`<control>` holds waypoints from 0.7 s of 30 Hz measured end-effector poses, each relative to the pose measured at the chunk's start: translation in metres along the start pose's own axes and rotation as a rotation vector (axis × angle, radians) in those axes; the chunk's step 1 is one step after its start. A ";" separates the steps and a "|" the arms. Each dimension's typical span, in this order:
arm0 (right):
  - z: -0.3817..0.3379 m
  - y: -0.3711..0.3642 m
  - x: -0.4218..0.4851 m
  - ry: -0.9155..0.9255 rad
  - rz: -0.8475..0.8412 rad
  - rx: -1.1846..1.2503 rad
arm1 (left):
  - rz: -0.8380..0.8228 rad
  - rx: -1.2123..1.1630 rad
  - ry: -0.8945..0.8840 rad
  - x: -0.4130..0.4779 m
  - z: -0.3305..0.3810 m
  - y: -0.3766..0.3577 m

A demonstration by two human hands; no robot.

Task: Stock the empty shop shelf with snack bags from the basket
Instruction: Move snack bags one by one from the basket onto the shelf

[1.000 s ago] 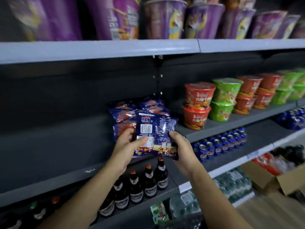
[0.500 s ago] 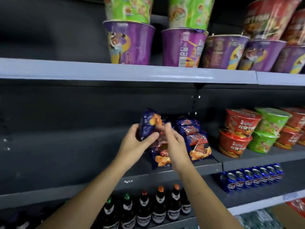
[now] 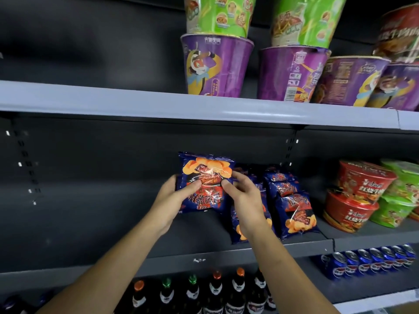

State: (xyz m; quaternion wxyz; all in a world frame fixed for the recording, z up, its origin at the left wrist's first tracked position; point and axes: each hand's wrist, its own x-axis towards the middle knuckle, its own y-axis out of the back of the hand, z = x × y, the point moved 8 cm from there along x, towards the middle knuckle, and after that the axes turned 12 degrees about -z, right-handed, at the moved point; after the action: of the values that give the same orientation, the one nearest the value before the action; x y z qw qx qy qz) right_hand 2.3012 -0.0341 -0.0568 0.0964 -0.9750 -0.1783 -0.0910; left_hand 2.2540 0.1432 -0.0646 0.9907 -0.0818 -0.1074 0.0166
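Left hand (image 3: 174,197) and right hand (image 3: 244,200) both pinch a glossy blue foil snack bag (image 3: 204,171), print inverted, above the dark metal shelf (image 3: 102,234); standing blue snack bags (image 3: 292,207) just right of the hands. Risks: slick foil slipping; nudging those bags over.

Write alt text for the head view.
The left hand and right hand hold a blue snack bag over the dark shelf, beside bags already stocked. Purple noodle cups sit above, bottles and cans below.
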 end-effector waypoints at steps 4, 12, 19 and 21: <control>0.002 -0.010 0.007 0.024 -0.018 0.020 | 0.106 0.083 -0.069 0.001 0.011 0.023; -0.014 -0.042 0.020 0.239 -0.116 -0.644 | -0.125 0.724 0.011 0.014 0.038 0.032; 0.009 -0.027 0.015 -0.078 0.059 -0.346 | 0.081 0.092 0.001 0.005 0.022 0.049; 0.031 -0.029 0.013 -0.244 0.012 -0.156 | 0.067 0.007 0.018 0.002 0.016 0.047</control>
State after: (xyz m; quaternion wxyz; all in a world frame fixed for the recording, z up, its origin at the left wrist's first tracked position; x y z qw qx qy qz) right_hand 2.3072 0.0038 -0.0791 -0.0017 -0.9844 -0.1753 0.0154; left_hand 2.2520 0.1922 -0.0569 0.9908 -0.0823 -0.0957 0.0493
